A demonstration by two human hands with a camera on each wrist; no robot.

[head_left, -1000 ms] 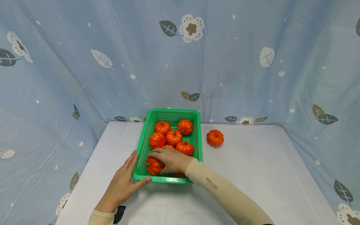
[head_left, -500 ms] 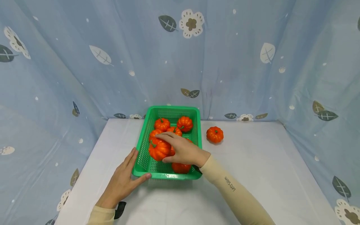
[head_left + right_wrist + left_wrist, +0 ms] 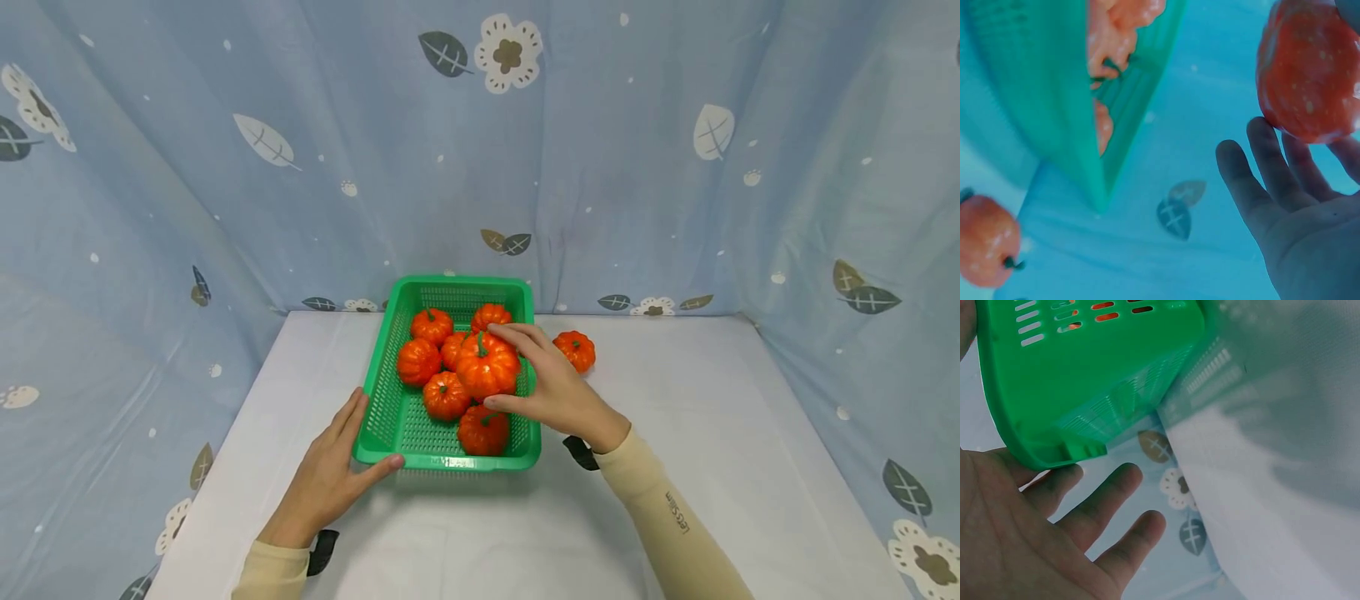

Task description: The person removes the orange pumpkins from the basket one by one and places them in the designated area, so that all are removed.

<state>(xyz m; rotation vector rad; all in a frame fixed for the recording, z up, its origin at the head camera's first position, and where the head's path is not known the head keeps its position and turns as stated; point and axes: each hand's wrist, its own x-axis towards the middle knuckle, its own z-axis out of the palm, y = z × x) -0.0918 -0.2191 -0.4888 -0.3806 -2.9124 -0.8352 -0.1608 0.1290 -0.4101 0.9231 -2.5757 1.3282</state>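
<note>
Above the right side of a green plastic basket (image 3: 450,462), my right hand (image 3: 558,385) holds a small orange pumpkin (image 3: 487,367) with a green stem between thumb and fingers. The right wrist view shows this held pumpkin (image 3: 1310,72) against the fingertips, partly cut off by the frame edge. Several similar pumpkins lie in the basket, among them one pumpkin (image 3: 483,431) near its front right corner. At the basket's front left corner, my left hand (image 3: 322,483) touches the rim with fingers extended. The left wrist view shows those fingers (image 3: 1104,497) spread beside the green wall.
Just right of the basket, another pumpkin (image 3: 576,351) lies on the white-covered table (image 3: 712,417), partly behind my right hand. A blue curtain (image 3: 375,167) with leaves and flowers hangs behind and at both sides.
My right hand has lifted the pumpkin from the basket's front left and carried it rightward above the others. My left hand has stayed at the rim.
</note>
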